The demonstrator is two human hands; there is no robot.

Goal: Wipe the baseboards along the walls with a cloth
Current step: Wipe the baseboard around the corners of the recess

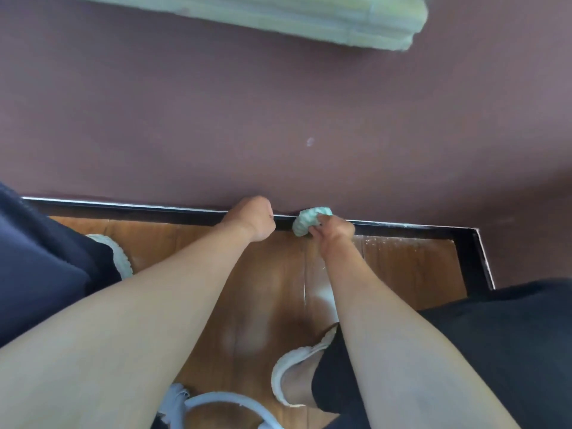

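Note:
A black baseboard (123, 209) runs along the foot of a maroon wall (278, 119) and turns a corner at the right. My right hand (332, 232) grips a bunched pale green cloth (306, 220) and presses it against the baseboard's top edge. Just to its left, my left hand (255, 219) is closed into a fist with nothing visible in it, resting against the baseboard. Both forearms reach forward from the bottom of the view.
The floor (266, 280) is glossy brown wood. My feet in white slippers (292, 371) stand on it, with dark trousers at both sides. A pale green curtain hem (309, 20) hangs at the top. A white cord (216, 400) loops near the bottom.

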